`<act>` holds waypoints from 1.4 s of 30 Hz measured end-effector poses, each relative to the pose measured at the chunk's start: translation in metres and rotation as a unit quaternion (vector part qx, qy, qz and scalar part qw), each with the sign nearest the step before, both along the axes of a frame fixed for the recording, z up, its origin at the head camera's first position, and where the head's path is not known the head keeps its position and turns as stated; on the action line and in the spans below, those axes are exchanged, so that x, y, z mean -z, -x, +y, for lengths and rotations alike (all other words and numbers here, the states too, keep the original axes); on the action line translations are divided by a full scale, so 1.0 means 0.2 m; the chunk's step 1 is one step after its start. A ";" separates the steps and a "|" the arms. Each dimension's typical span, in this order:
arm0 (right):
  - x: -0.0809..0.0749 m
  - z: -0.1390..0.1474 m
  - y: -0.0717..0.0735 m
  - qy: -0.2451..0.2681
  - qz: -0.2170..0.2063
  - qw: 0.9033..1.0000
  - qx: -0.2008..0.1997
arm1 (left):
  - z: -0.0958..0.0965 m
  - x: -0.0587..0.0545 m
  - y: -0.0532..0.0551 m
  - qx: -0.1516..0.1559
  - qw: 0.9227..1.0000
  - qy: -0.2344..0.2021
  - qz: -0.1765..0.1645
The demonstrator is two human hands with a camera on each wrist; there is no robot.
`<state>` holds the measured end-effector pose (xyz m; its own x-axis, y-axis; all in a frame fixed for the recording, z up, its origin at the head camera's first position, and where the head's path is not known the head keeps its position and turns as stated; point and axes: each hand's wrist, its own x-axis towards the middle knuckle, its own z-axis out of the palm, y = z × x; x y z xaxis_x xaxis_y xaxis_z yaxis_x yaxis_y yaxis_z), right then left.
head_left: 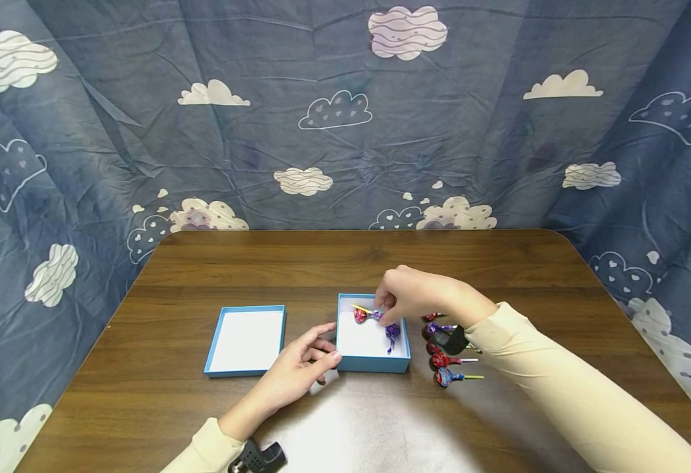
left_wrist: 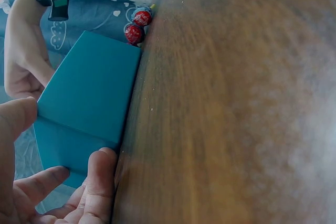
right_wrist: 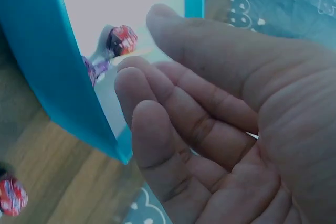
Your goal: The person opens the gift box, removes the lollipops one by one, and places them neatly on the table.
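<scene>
Nearest, extends a cream sleeve (head_left: 588,401) from the lower right, reaching with the right hand (head_left: 409,295) over the open blue box (head_left: 375,364), grip released, with thumb apart from loosely bent fingers. Touches the box's left side with the left hand (head_left: 305,365), likewise relaxed. Shows a red lollipop (head_left: 360,316) and a purple lollipop (head_left: 392,330) inside, more lollipops (head_left: 442,360) just right on the surface (head_left: 162,368), and a white-lined lid (head_left: 247,340) to the left.

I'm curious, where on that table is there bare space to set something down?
Behind the lid and box, the wooden table is bare up to the curtain; so is the stretch left of the lid. Right of the box is crowded with lollipops, and the left hand reaches between lid and box.
</scene>
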<state>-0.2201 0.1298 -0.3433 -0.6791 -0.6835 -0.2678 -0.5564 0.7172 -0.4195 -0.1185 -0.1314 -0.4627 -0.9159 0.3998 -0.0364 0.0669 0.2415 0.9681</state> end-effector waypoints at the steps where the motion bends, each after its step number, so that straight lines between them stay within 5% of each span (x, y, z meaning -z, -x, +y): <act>1: 0.01 -0.01 0.00 -0.003 0.000 1.000 -0.001 | 0.00 0.00 0.00 0.000 1.000 0.000 0.000; 21: 0.12 -0.13 0.00 -0.042 -0.021 0.999 0.007 | 0.00 0.00 0.00 0.002 1.000 0.001 0.004; 42: 0.15 -0.12 -0.02 -0.009 -0.027 1.000 -0.008 | 0.00 0.00 0.00 -0.001 1.000 0.001 0.001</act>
